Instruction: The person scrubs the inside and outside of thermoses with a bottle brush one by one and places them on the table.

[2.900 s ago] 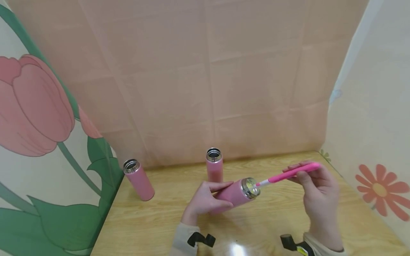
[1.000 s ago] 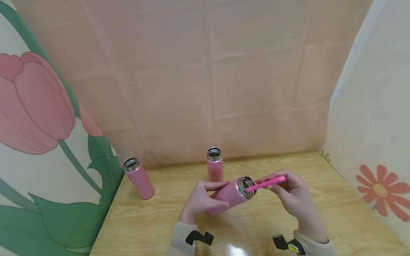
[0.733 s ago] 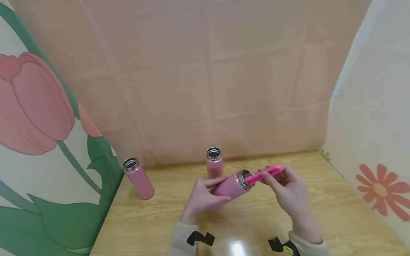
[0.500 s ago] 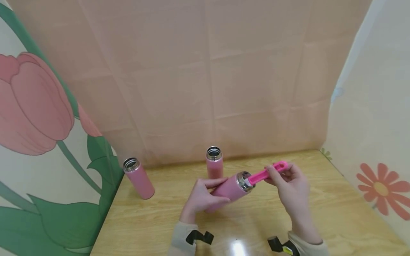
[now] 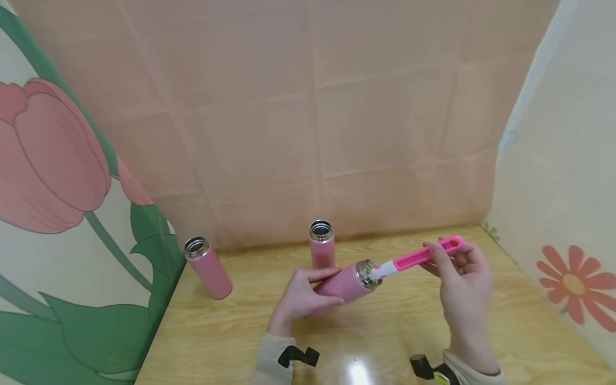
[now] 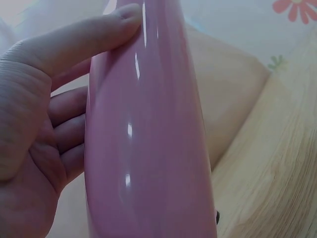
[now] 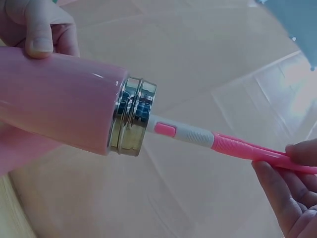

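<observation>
My left hand point(image 5: 305, 297) grips a pink bottle point(image 5: 344, 285) round its body. The bottle is tilted, its bare steel mouth turned to the right. My right hand point(image 5: 462, 289) pinches the pink handle of a bottle brush point(image 5: 414, 260) between thumb and fingers. In the right wrist view the white part of the brush point(image 7: 188, 134) runs into the bottle's steel neck point(image 7: 136, 116); the brush head is hidden inside. The left wrist view shows my thumb lying along the bottle's glossy side point(image 6: 148, 134), with the fingers partly behind it.
Two more pink bottles without lids stand upright on the wooden table point(image 5: 231, 342): one bottle point(image 5: 212, 272) near the left edge, another bottle point(image 5: 322, 251) just behind the held one. A beige sheet point(image 5: 313, 133) hangs at the back. Flower-painted walls flank both sides.
The brush went deep into the held bottle about a second ago. Since then my right hand has drawn it partly back out, up and to the right, baring the white part. The left hand barely moved.
</observation>
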Available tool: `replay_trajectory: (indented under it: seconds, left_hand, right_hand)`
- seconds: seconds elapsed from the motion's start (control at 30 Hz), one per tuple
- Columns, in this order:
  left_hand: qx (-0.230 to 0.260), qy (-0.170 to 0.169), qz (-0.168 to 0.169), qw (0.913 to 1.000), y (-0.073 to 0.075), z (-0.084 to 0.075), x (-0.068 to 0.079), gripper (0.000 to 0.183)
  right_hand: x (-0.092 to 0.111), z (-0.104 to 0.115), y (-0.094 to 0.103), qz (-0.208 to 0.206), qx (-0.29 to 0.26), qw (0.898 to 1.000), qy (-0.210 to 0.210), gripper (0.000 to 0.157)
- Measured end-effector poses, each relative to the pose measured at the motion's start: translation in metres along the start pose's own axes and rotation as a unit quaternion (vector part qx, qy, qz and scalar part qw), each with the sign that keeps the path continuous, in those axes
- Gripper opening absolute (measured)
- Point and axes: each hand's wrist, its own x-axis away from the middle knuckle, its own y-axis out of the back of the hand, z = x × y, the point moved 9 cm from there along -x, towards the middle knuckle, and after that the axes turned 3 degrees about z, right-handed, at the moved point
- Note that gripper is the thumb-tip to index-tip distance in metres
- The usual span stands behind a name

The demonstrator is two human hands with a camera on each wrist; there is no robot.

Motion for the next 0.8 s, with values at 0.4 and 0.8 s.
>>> replay_trajectory:
  seconds: [0.4,0.8]
  left_hand:
    - [0.017,0.024,0.031,0.9991,-0.005,0.003,0.002,0.061]
    - [0.026,-0.001,0.092,0.9954,-0.010,0.005,0.005,0.062]
  right_hand:
    - [0.000,0.014,0.000,0.055,-0.014,0.996,0.062,0.021]
    - [-0.001,0.028,0.011,0.042,-0.049,0.992,0.106,0.027]
